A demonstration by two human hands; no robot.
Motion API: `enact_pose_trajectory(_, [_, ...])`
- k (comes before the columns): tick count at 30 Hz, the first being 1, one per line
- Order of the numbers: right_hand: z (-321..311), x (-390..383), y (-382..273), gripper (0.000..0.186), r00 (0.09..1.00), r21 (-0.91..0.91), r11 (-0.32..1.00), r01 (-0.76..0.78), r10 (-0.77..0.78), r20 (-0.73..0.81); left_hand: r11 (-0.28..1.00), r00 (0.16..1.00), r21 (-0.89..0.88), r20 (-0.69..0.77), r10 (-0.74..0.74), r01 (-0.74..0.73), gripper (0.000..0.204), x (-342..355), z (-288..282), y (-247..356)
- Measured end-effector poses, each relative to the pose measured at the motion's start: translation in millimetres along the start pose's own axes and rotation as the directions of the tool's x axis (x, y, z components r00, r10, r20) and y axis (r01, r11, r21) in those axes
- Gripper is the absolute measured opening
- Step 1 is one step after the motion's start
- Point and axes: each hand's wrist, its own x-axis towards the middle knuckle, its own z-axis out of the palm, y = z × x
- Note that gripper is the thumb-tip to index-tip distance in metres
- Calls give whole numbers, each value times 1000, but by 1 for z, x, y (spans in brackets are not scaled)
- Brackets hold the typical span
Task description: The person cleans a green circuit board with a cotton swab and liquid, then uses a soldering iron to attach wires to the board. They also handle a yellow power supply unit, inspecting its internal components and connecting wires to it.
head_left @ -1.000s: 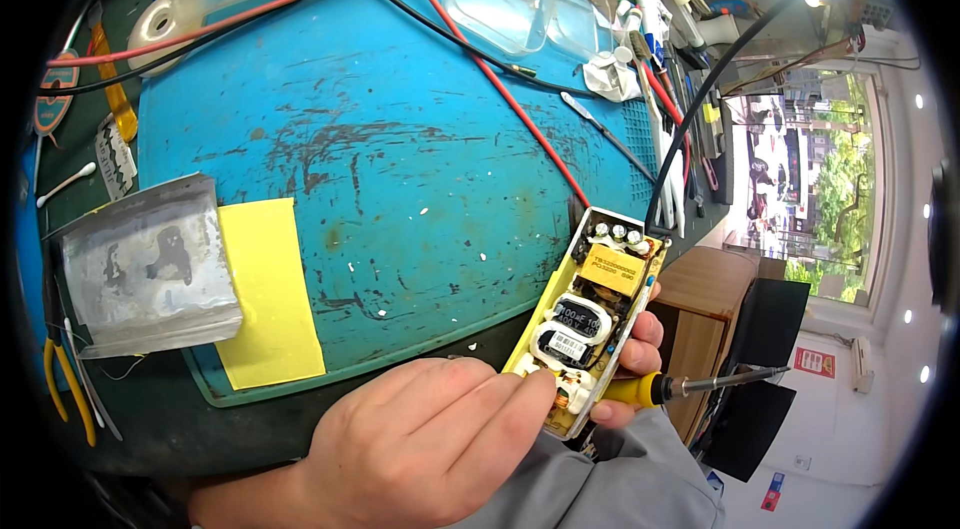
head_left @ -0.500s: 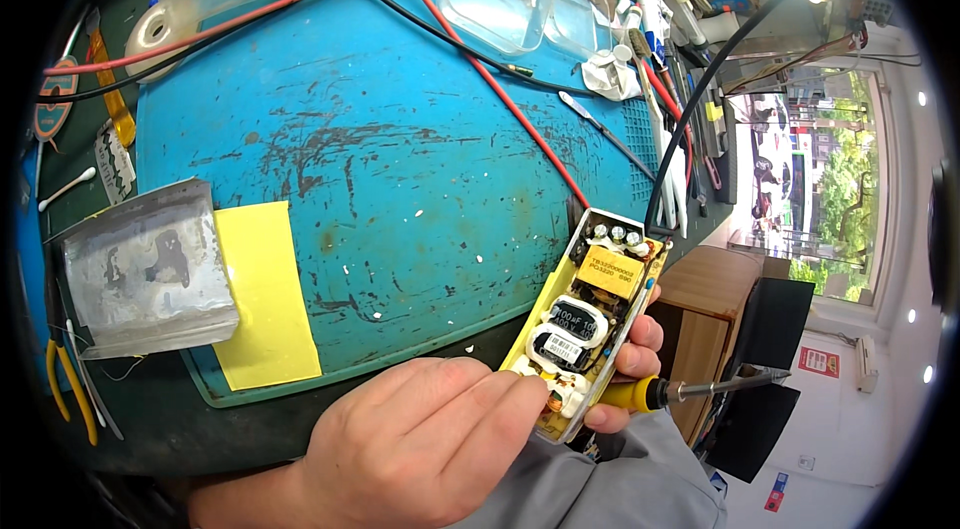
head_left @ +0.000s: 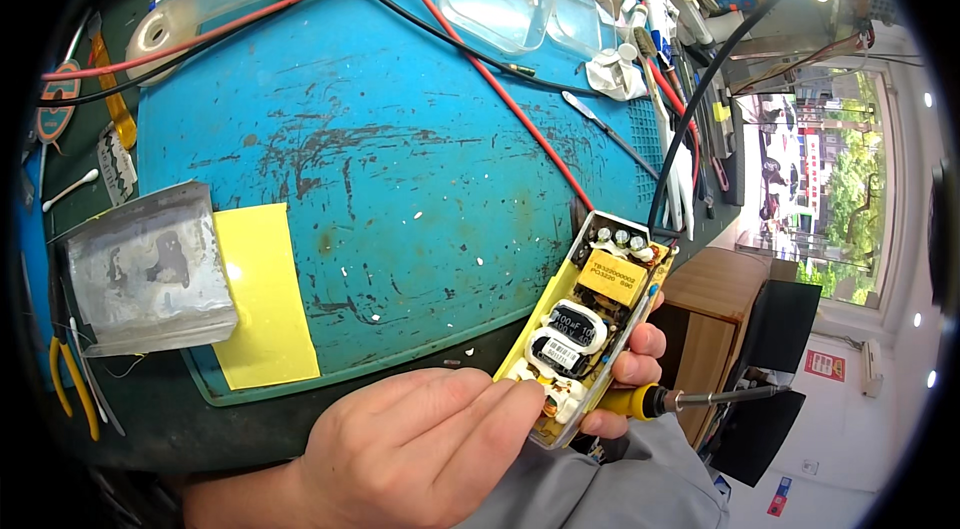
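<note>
An opened power supply [head_left: 575,329] lies tilted in front of me, its narrow metal case lined with yellow sheet. Inside are a yellow transformer [head_left: 611,276], black capacitors [head_left: 574,320] and lumps of white glue. My right hand [head_left: 638,357] grips the case from its right side. That same hand also keeps a screwdriver [head_left: 640,401] with a yellow and black handle against the case, its shaft pointing right. The fingers of my left hand [head_left: 420,434] are pinched together over the glued parts at the near end; whatever is between the fingertips is hidden.
Red [head_left: 520,114] and black leads cross the blue mat [head_left: 400,179], which has white crumbs on it. A bent metal cover [head_left: 150,269] and a yellow sheet [head_left: 265,309] lie left, near yellow-handled pliers [head_left: 75,384]. Clear plastic boxes [head_left: 495,4] and tools line the back.
The power supply has shifted slightly, and the screwdriver's shaft has swung down a little at its tip. Both hands keep nearly the same places.
</note>
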Motion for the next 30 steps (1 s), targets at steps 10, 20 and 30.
enact_pose_trajectory(10, [11,0,0,36,997,-32,999,-1,-2,-76,1000,1000,20,20,2,-2,35,6,-3,3])
enact_pose_trajectory(20, [19,0,0,33,990,-76,997,1,-12,-140,997,999,59,8,46,-46,35,5,-1,2])
enact_pose_trajectory(30, [19,-1,-1,31,989,-81,997,-18,6,-146,994,998,98,-9,54,-53,33,7,2,2])
